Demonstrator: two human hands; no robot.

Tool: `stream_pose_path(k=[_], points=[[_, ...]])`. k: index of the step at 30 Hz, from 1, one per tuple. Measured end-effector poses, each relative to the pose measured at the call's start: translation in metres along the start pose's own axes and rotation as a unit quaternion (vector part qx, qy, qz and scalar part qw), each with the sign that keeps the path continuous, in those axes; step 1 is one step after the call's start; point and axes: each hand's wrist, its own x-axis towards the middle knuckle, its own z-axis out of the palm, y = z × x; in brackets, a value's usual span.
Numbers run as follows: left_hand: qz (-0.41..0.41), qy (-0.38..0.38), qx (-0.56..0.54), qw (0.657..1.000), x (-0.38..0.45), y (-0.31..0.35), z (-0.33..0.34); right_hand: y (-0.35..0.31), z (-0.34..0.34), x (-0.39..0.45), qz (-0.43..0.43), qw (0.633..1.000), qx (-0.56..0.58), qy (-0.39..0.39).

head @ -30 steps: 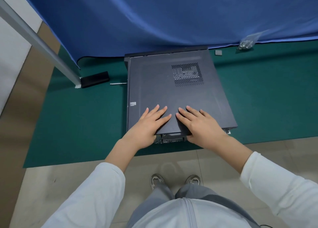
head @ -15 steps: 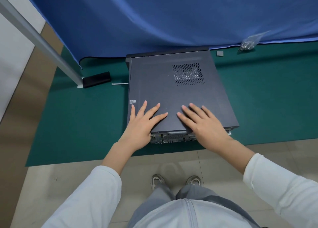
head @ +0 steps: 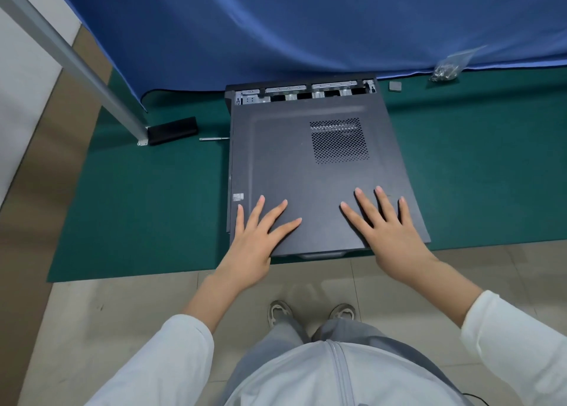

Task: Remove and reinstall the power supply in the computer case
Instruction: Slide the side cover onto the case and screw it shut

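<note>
1. Grey side panel (head: 310,175) has slid toward me since half a second ago: a strip of metal bays (head: 306,92) now shows at the far edge of the computer case (head: 229,172), and the rear connectors at the near edge are covered.
2. I see a black block (head: 171,130) and a thin metal tool (head: 213,139) on the green mat (head: 138,206) left of the case; a screw bag (head: 446,70) lies near the mat's far right.
3. My left hand (head: 254,240) and right hand (head: 389,234) press flat, fingers spread wide, on the panel's near edge, gripping nothing.
</note>
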Motion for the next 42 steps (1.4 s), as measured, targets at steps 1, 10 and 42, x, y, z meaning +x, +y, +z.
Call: stream_pose_path(k=[1,10,42], points=[[-0.002,-0.002,0.0,1.0,-0.001,0.001,0.002,-0.001,0.002,-0.001,-0.001,1.0,0.003,-0.002],[0.013,-0.029,0.045,0.998,-0.006,-0.003,0.0,-0.005,0.0,-0.008,0.0,1.0,0.03,-0.006],[-0.013,-0.087,0.002,0.996,0.021,-0.01,-0.023,0.005,-0.008,0.02,0.007,0.998,0.066,-0.009]])
